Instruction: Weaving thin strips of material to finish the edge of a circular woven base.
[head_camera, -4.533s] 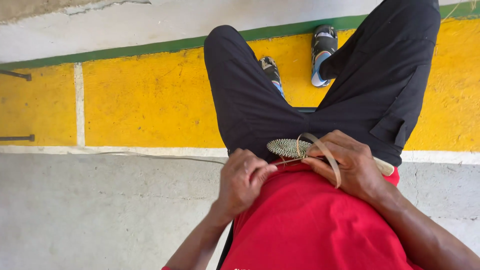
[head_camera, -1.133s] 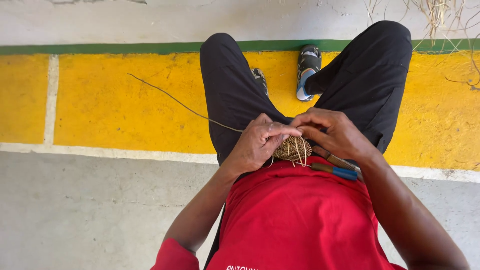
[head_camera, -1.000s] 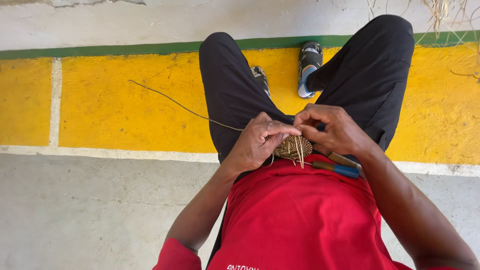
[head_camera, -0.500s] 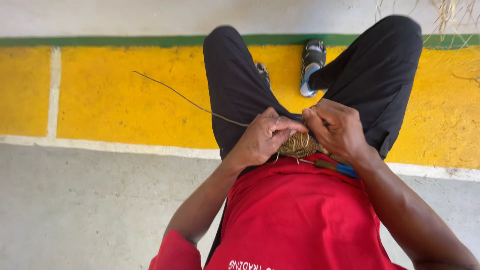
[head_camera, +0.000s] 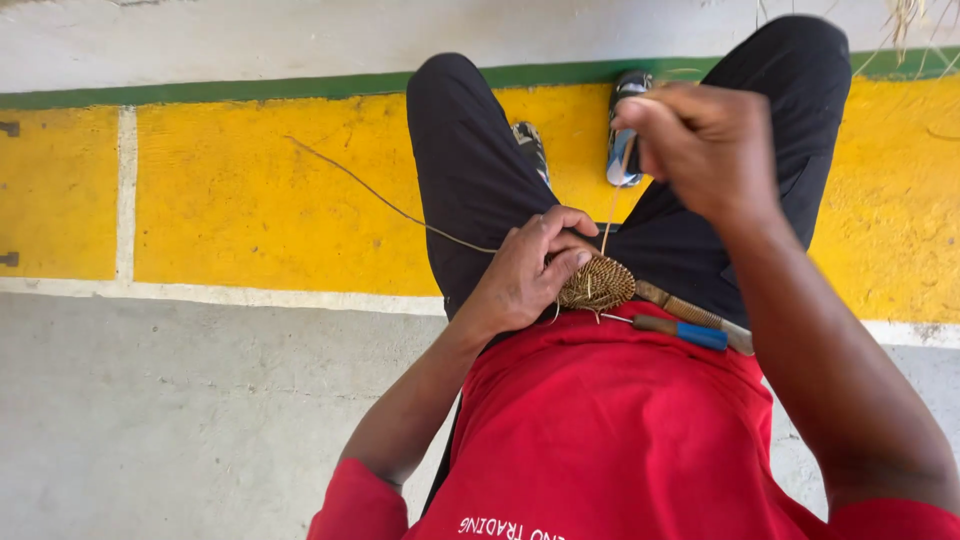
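Floor: yellow-painted kerb.
Change: I see right hand lifted, fingers pinched on strand.
Left hand: fingers clamped on disc.

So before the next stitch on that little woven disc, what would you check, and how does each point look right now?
1. Left hand pinning the woven disc on the lap: ok.
2. Right hand raised, pinching the thin strand: ok.
3. Strand running straight from disc to right hand: ok.
4. Long loose fibre trailing left, free of tangles: ok.
5. Blue-handled tool lying on the lap beside the disc: ok.
6. Stitch seated in the weave: cannot tell.
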